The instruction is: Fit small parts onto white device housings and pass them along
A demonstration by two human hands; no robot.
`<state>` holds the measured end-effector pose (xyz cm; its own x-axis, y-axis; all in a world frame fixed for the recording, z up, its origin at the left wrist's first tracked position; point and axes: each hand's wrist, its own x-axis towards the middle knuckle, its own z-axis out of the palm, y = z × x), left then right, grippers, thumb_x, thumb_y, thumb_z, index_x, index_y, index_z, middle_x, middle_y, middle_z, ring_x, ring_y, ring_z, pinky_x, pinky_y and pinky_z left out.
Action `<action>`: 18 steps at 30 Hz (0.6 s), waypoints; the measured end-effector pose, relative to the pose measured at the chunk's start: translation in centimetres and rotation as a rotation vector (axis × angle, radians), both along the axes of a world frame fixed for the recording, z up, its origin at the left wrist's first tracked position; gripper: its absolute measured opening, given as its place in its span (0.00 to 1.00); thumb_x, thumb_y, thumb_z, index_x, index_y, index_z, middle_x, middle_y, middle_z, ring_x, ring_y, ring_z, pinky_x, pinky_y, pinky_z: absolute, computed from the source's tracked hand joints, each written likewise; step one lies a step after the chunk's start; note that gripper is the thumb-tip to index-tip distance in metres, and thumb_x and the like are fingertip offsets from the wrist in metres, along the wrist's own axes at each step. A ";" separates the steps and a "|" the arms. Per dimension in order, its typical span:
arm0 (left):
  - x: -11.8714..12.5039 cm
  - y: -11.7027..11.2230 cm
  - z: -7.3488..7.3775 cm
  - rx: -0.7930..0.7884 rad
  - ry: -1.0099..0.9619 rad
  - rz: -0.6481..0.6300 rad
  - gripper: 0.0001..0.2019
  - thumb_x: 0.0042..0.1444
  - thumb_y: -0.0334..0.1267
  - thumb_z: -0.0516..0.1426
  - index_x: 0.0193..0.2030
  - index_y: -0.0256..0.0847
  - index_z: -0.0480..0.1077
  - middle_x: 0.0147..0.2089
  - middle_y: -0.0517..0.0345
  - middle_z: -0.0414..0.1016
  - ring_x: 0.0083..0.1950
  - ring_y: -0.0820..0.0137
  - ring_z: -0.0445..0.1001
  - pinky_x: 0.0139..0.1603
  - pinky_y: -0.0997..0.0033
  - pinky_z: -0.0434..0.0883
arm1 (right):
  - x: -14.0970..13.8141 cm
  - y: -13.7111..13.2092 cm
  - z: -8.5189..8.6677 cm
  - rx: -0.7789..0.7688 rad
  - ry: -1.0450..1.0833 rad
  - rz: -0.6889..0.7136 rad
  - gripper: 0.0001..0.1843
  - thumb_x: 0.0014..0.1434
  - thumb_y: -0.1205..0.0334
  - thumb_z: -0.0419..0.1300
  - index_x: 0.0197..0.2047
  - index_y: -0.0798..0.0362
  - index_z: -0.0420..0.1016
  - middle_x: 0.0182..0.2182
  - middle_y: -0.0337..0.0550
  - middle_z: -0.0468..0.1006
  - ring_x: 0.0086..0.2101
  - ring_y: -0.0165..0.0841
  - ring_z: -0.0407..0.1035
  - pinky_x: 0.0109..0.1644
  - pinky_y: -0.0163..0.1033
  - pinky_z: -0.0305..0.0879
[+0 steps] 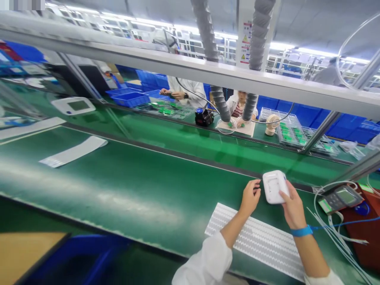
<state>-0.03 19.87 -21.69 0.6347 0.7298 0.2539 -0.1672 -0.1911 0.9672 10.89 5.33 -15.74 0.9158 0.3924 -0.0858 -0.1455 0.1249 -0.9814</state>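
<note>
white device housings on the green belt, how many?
2. One white device housing is held in the right hand near the belt's far edge, left hand beside it. Another lies far left, beyond the belt. Others may be hidden.

This is an electronics assembly factory, seen from a station on a production line. A long green conveyor belt (142, 178) runs across the view, carrying a white device with a screen (73, 105) and white sheets. An aluminium frame rail (190, 71) spans overhead, and two grey corrugated extraction hoses (219, 101) hang down to the bench opposite. There, people in white coats (190, 89) sit at work beside trays of green circuit boards (292, 132) and stacked blue plastic crates (127, 97). A handheld meter (341, 198) with cables lies at the right. Strip lights line the ceiling, and warning notices hang on a pillar (246, 39).
</note>
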 end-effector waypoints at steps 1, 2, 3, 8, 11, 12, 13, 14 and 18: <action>0.0 -0.1 0.1 -0.004 0.001 0.022 0.21 0.66 0.23 0.57 0.63 0.43 0.77 0.61 0.46 0.80 0.58 0.63 0.83 0.57 0.60 0.85 | 1.8 1.2 0.1 -0.019 -0.071 -0.018 0.55 0.48 0.48 0.80 0.78 0.49 0.73 0.72 0.55 0.77 0.66 0.55 0.75 0.67 0.58 0.77; 0.0 -0.2 0.1 -0.001 -0.001 0.038 0.21 0.66 0.24 0.57 0.62 0.42 0.77 0.60 0.46 0.80 0.57 0.63 0.83 0.56 0.61 0.85 | 3.8 2.4 0.2 -0.053 -0.162 -0.040 0.54 0.49 0.47 0.78 0.77 0.51 0.73 0.72 0.56 0.77 0.65 0.55 0.75 0.68 0.59 0.76; -0.1 -0.4 0.2 0.009 -0.009 0.048 0.21 0.66 0.24 0.57 0.62 0.42 0.77 0.60 0.46 0.81 0.56 0.63 0.84 0.55 0.62 0.84 | 6.0 3.8 0.3 -0.112 -0.268 -0.062 0.52 0.50 0.47 0.76 0.77 0.52 0.74 0.71 0.57 0.77 0.65 0.55 0.74 0.69 0.60 0.74; -0.9 -1.1 2.0 0.144 -0.129 0.033 0.17 0.67 0.28 0.60 0.59 0.40 0.82 0.55 0.47 0.84 0.51 0.63 0.84 0.53 0.64 0.83 | 16.6 11.4 1.0 -0.550 -0.720 -0.196 0.44 0.55 0.54 0.62 0.74 0.61 0.77 0.71 0.62 0.75 0.69 0.56 0.68 0.78 0.59 0.59; -2.8 -2.0 5.7 0.182 -0.241 0.016 0.12 0.70 0.34 0.62 0.55 0.39 0.85 0.49 0.46 0.87 0.48 0.62 0.85 0.51 0.63 0.83 | 19.4 14.5 1.0 -0.622 -0.723 -0.210 0.44 0.54 0.62 0.58 0.72 0.70 0.76 0.71 0.70 0.73 0.73 0.56 0.64 0.78 0.58 0.56; -3.7 -2.4 7.6 0.182 -0.286 0.003 0.12 0.72 0.36 0.62 0.55 0.38 0.85 0.48 0.46 0.87 0.47 0.63 0.86 0.51 0.64 0.84 | 19.7 15.1 0.9 -0.637 -0.707 -0.216 0.44 0.54 0.64 0.57 0.72 0.72 0.76 0.71 0.73 0.72 0.73 0.57 0.63 0.78 0.59 0.56; -4.8 -2.9 9.7 0.183 -0.334 -0.016 0.13 0.74 0.38 0.61 0.56 0.38 0.85 0.48 0.45 0.88 0.46 0.63 0.86 0.51 0.64 0.84 | 19.7 15.5 0.7 -0.655 -0.697 -0.222 0.43 0.54 0.65 0.56 0.72 0.72 0.75 0.71 0.74 0.72 0.73 0.57 0.63 0.77 0.59 0.56; -5.9 -3.4 12.0 0.203 -0.392 -0.032 0.13 0.75 0.40 0.61 0.57 0.37 0.85 0.48 0.45 0.88 0.46 0.63 0.87 0.51 0.64 0.85 | 19.6 15.8 0.5 -0.670 -0.692 -0.223 0.43 0.56 0.65 0.56 0.73 0.71 0.75 0.72 0.74 0.71 0.73 0.56 0.63 0.77 0.59 0.56; -10.8 -5.1 20.4 0.340 -0.546 -0.040 0.19 0.81 0.49 0.55 0.59 0.39 0.84 0.47 0.46 0.88 0.42 0.67 0.88 0.47 0.68 0.86 | 18.8 15.7 0.6 -0.694 -0.702 -0.171 0.43 0.61 0.60 0.58 0.78 0.67 0.70 0.76 0.74 0.65 0.75 0.57 0.60 0.77 0.58 0.57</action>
